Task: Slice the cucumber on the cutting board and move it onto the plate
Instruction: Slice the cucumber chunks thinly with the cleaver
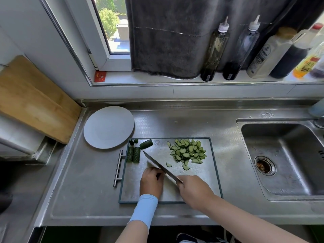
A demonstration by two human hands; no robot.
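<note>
Gripping the handle of a long steel kitchen knife (157, 163), the person's right hand (194, 190) hovers over the near right part of a rectangular metal cutting board (206, 181) with a dark frame. Its grip is wrapped fully round the handle. The blade slants away to the left, and its tip lies close to the uncut cucumber.

The left hand (151, 183), above a pale blue sleeve (145, 207), rests on the board just beside the blade with its fingers curled under. Whether its grip holds anything cannot be told.

A loose heap of thin half-moon cucumber slices (188, 152) lies on the far right of the board. Dark green cucumber chunks (134, 154) sit at its far left corner.

The round pale grey plate (108, 128) stands on the steel counter (87, 190) just beyond that corner, with no cucumber on it. A steel sink (289, 155) lies to the right.
</note>
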